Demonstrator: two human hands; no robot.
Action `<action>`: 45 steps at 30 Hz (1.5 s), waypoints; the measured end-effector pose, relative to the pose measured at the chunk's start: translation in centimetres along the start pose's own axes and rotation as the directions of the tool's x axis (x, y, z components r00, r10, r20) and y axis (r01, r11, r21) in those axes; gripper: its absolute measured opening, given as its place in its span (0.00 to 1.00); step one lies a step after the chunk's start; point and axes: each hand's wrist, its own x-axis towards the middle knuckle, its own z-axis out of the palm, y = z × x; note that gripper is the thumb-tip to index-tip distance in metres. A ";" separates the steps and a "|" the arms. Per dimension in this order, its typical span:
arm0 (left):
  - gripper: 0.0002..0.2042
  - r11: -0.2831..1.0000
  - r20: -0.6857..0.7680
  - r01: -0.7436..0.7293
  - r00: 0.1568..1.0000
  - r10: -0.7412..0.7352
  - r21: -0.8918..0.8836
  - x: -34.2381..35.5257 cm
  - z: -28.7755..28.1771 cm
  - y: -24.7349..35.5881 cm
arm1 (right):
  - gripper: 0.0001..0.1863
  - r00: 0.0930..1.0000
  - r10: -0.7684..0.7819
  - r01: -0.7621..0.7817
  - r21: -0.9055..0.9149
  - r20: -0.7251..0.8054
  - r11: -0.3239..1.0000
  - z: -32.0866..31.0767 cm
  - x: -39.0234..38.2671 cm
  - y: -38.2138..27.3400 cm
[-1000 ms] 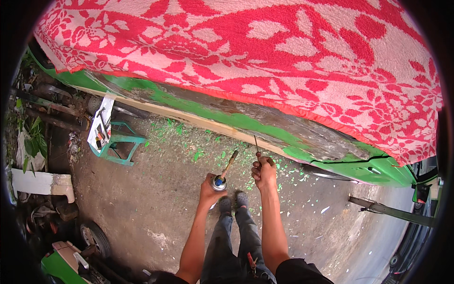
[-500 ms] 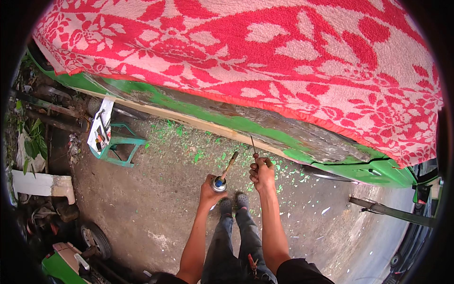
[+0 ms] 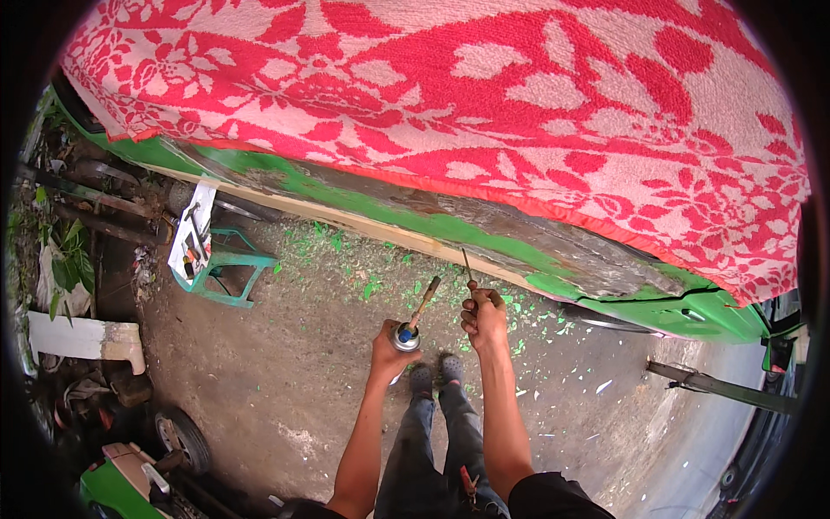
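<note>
My left hand [image 3: 389,353] is wrapped round the can of a gas torch [image 3: 406,336], which has a silver top, a blue knob and a brass-coloured tube ending in a dark nozzle. The tube slants up and to the right, with no flame that I can make out. In my closed right hand [image 3: 486,320] is a thin-shafted tool [image 3: 468,265], like a screwdriver, with a reddish-brown handle end showing. Its tip points up toward the lower edge of a green car panel [image 3: 406,223], whose paint is partly stripped to grey and brown. I cannot tell whether the tip touches it.
A red and pink floral blanket [image 3: 415,104] drapes over the car. Green paint flakes [image 3: 367,286] litter the ground below. At left stands a green plastic stool [image 3: 226,259] with tools on a white sheet; a wheel [image 3: 183,441] lies lower left. A metal beam [image 3: 722,387] juts in at right.
The whole view has shifted slightly, so the scene sits a little farther right. Both hands keep their holds on the torch and the thin tool.
</note>
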 end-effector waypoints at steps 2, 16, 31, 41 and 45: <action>0.27 0.999 -0.018 0.040 0.999 -0.039 0.029 -0.1 -0.2 0.0 | 0.06 1.000 0.006 -0.006 -0.005 0.009 1.000 0.1 -0.2 0.2; 0.27 1.000 -0.027 0.004 1.000 -0.003 0.017 -0.4 -0.1 -1.5 | 0.07 1.000 -0.007 0.007 0.001 -0.005 1.000 0.9 0.1 0.6; 0.27 1.000 -0.041 0.001 0.999 0.000 0.023 -0.5 -1.0 -0.8 | 0.07 0.998 -0.022 0.021 0.016 0.052 1.000 1.9 -0.2 0.6; 0.27 0.999 -0.043 0.038 0.998 -0.039 -0.012 -0.4 -0.8 -0.7 | 0.07 0.999 -0.002 0.002 -0.006 0.036 1.000 1.9 0.6 1.2; 0.27 0.999 -0.052 0.041 0.998 -0.040 0.024 -0.5 -1.4 -0.4 | 0.08 0.998 -0.003 0.004 -0.011 0.058 1.000 2.6 -0.3 0.6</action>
